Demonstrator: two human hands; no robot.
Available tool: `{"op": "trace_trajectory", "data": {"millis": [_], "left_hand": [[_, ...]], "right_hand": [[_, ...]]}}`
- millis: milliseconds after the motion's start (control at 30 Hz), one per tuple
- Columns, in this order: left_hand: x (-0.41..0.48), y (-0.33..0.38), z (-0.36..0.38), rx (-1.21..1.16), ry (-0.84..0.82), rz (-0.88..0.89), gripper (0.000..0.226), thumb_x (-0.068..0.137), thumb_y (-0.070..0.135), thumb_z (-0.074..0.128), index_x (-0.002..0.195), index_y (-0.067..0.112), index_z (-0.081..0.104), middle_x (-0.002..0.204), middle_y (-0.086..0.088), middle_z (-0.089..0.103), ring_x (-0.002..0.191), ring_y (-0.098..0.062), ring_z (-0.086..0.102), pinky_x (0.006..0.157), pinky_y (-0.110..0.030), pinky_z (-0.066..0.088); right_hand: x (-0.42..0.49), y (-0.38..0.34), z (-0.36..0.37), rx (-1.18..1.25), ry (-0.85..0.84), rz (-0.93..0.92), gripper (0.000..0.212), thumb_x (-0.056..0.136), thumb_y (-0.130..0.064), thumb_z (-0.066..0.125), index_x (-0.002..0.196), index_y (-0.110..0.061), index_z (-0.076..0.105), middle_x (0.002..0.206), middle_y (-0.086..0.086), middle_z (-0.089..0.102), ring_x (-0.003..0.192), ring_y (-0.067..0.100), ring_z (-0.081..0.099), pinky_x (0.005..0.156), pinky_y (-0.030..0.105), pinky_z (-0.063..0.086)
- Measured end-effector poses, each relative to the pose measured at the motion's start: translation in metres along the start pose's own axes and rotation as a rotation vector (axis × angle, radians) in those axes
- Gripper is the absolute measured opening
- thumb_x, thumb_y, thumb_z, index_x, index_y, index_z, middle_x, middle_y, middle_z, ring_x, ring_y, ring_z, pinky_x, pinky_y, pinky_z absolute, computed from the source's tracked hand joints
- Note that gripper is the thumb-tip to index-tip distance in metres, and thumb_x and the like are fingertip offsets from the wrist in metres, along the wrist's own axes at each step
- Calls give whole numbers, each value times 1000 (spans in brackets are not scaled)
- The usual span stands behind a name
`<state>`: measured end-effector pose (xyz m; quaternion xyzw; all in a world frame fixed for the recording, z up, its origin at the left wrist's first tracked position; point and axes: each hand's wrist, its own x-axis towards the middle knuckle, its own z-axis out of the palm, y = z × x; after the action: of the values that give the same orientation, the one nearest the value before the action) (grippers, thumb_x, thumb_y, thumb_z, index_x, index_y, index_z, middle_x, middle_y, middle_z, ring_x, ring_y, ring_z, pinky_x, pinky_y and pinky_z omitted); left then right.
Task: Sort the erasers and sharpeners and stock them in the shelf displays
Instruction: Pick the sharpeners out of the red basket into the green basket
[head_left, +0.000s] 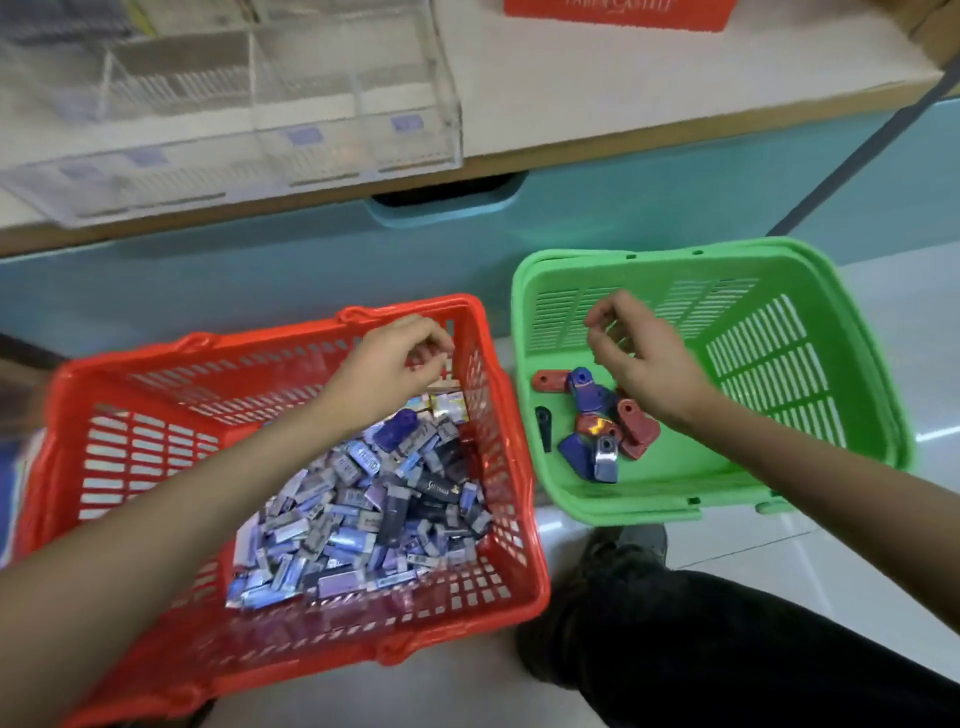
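Erasers (353, 519) fill red basket (78, 376), sharpeners (597, 434) green basket (862, 291); left grip (387, 364) unclear, right grip (644, 356) loosely curled, empty.

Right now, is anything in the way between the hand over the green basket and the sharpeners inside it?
No, nothing visible. The right hand hangs over the open green basket, just above the pile of sharpeners on its floor. No lid or other thing lies between them.
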<state>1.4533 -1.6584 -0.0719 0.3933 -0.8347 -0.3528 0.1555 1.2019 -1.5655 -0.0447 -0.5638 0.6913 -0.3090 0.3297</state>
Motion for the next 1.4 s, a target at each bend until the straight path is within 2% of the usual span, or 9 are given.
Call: {"op": "trace_trajectory", "data": {"millis": [167,233,333,567,733,867,1067,1267,1400], "left_hand": [[-69,-81,-20,-4,-166,-316,12,87,3,61,92,14,61,87,1,63,71,-5,54,67,-20,42],[-85,-99,-12,-79,-185,-404,12,88,3,60,90,15,58,80,5,59,69,-8,52,62,-13,41],[-101,-117,15,-217,-185,-528,6,89,7,61,91,11,57,80,2,55,72,-13,52,70,-23,44],[-126,-136,80,-377,-178,-750,19,87,18,67,97,13,52,108,-12,54,98,-25,58,89,-40,48],[-108,-153,78,-255,-83,-705,32,90,19,63,118,10,52,122,-9,48,98,-23,56,88,-35,47],[-74,-161,80,-142,-50,-674,50,87,24,67,131,12,47,133,-8,46,117,-23,50,99,-36,42],[-42,-165,102,-120,-131,-843,61,79,31,74,129,9,47,125,-8,53,112,-26,55,95,-38,46],[-42,-166,98,-101,-143,-850,37,78,30,75,104,9,57,108,-5,53,91,-20,54,80,-29,45],[-61,-149,69,-370,-7,-844,32,85,22,69,101,9,45,91,-5,54,75,-19,53,54,-22,41]], "right_hand": [[2,-51,74,-148,-449,-197,6,90,-9,53,94,-13,52,74,-4,56,63,1,50,60,17,38],[8,-40,119,-304,-594,-192,10,90,-11,52,100,-11,51,84,3,57,77,15,57,69,28,41],[9,-12,180,-645,-706,-64,32,91,-13,50,122,-5,43,119,17,51,110,33,52,85,35,43],[0,34,239,-1280,-702,11,72,95,-13,46,147,0,-1,155,22,7,143,39,5,116,44,17],[-4,51,250,-1456,-640,-103,68,96,-20,45,145,5,5,151,24,17,140,40,16,115,47,15],[0,41,249,-1098,-324,-47,70,65,-23,83,125,-3,52,118,16,55,108,29,55,88,34,50],[-3,21,235,-175,-167,228,73,80,-33,73,134,-8,31,129,7,39,115,19,48,95,26,44],[-24,7,228,36,-221,442,64,69,-31,82,116,-16,41,124,0,24,109,8,36,100,14,34],[-31,-10,220,49,-324,396,54,69,-40,79,106,-15,48,110,0,47,94,13,52,80,17,45]]}}
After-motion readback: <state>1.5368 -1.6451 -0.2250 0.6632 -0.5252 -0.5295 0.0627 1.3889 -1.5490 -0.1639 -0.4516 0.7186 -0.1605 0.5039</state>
